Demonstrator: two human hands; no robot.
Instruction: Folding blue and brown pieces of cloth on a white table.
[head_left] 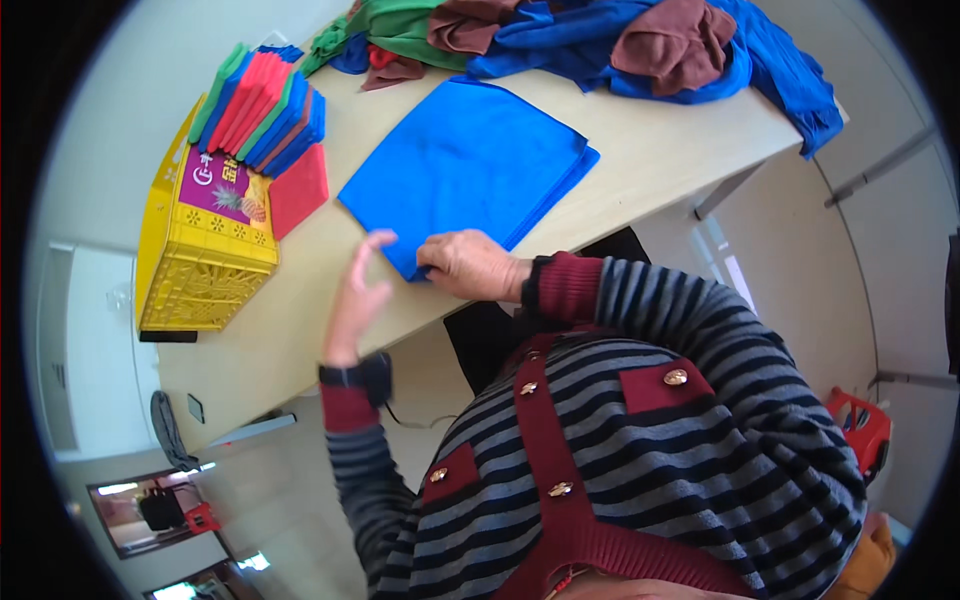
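Table [640,165], pale wood: carries all items. Heap of unfolded cloths [600,40], blue, green, brown, at the far edge. Blue cloth [470,165], folded flat, table centre. Yellow crate [205,260] holding a row of folded cloths [265,110], on the left. Right hand [468,265]: fingers together, pressing the cloth's near corner. Left hand [358,290]: fingers loosely spread, raised just beside that corner, holding nothing. Step judged: mid-fold; next needs a corner pinch.

A plain blue cloth [470,165], a yellow crate [205,265] holding red, blue and green folded cloths [265,110].
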